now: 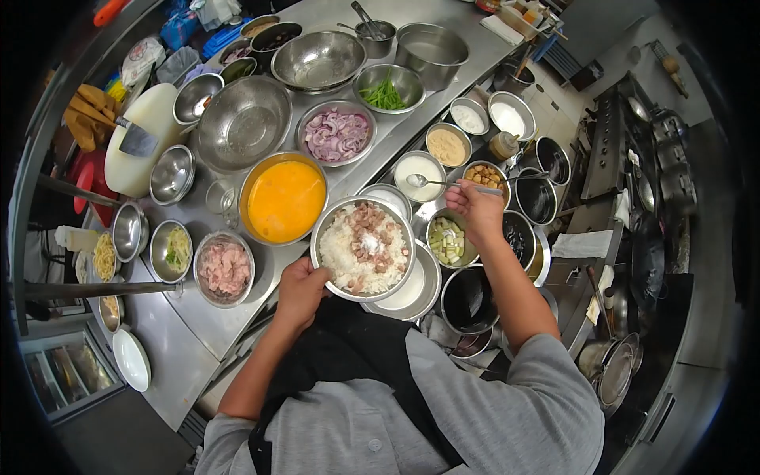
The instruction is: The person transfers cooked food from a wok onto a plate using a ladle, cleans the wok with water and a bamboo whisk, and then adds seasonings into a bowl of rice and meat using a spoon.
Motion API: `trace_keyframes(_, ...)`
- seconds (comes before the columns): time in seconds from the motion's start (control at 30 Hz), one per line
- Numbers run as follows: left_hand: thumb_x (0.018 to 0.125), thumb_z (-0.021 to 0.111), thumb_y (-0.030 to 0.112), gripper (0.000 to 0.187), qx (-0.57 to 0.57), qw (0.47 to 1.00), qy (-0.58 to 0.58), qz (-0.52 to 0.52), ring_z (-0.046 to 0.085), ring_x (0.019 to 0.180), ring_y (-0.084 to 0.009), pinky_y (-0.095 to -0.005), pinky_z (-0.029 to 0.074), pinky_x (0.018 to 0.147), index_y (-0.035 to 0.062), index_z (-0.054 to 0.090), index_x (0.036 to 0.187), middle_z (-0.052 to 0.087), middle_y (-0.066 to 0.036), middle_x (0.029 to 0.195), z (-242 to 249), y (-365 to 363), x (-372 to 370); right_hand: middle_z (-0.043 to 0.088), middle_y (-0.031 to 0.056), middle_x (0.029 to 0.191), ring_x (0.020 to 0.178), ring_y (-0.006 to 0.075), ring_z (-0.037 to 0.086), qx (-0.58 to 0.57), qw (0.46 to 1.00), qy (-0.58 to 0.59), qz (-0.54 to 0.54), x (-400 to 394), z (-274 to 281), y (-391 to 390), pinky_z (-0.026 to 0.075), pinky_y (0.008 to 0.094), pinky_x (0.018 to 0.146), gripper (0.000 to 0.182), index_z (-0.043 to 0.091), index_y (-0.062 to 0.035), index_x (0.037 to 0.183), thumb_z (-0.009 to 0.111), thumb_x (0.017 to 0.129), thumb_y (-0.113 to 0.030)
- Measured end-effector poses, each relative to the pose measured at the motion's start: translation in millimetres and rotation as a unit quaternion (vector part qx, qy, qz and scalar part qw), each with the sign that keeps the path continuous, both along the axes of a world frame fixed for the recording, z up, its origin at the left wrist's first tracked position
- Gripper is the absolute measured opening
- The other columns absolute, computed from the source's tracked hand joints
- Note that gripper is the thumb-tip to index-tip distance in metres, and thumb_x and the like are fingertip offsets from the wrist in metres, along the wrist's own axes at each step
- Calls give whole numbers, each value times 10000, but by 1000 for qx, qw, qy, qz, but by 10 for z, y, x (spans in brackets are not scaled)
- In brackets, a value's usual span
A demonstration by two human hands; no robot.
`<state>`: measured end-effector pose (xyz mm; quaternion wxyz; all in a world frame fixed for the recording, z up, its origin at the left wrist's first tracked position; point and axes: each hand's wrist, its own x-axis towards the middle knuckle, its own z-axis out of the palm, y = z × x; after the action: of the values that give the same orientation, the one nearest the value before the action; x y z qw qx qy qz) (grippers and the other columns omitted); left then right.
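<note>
My left hand [302,289] grips the left rim of a steel bowl of rice [344,265], thumb over the edge. Chopped pinkish-brown meat and a small heap of white powder [370,244] lie on top of the rice. In my right hand [480,212] a metal spoon [443,184] is pinched by its handle, its bowl end pointing left. That end hangs over a container of white seasoning [419,168]. Below my right hand, a container of pale green chopped pieces [448,244] is partly covered. Another container with browned cubes [484,176] sits just behind the spoon.
On the left counter stand bowls of beaten egg [283,196], sliced onion [336,134], raw meat [224,269] and chopped greens [383,93]. Dark sauce pots [469,299] crowd the right side. Farther right runs a stove [613,142]. A cleaver [136,141] lies on a white round board.
</note>
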<state>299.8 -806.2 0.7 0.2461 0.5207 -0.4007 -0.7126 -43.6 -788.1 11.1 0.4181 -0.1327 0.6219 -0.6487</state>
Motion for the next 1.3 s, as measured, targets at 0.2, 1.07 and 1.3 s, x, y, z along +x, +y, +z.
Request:
trace_keyframes(0.2, 770, 588, 41, 30, 17, 998, 24, 48, 558, 579, -104, -243, 468, 534, 18, 575, 757, 589, -39, 690, 79, -81, -281, 653, 149, 813, 665, 210, 659, -37, 997, -14, 63, 241, 631, 310, 571, 309, 613, 223, 576, 84, 1055, 571, 927, -98)
trace_keyframes(1.07, 776, 562, -3, 41, 13, 999, 27, 33, 554, 522, -107, -233, 453, 472, -18, 587, 805, 613, -61, 685, 153, -7, -232, 696, 135, 902, 801, 173, 702, -54, 924, 333, 178, 108, -178, 32, 534, 234, 687, 197, 651, 73, 1029, 591, 888, -50)
trace_keyframes(1.3, 793, 534, -28, 113, 29, 997, 69, 24, 644, 670, -168, -286, 548, 601, -51, 589, 889, 653, -116, 835, 152, -43, -286, 680, 147, 832, 689, 182, 681, -33, 973, 228, -13, -529, -137, -199, 562, 266, 631, 201, 617, 99, 1011, 564, 913, -69)
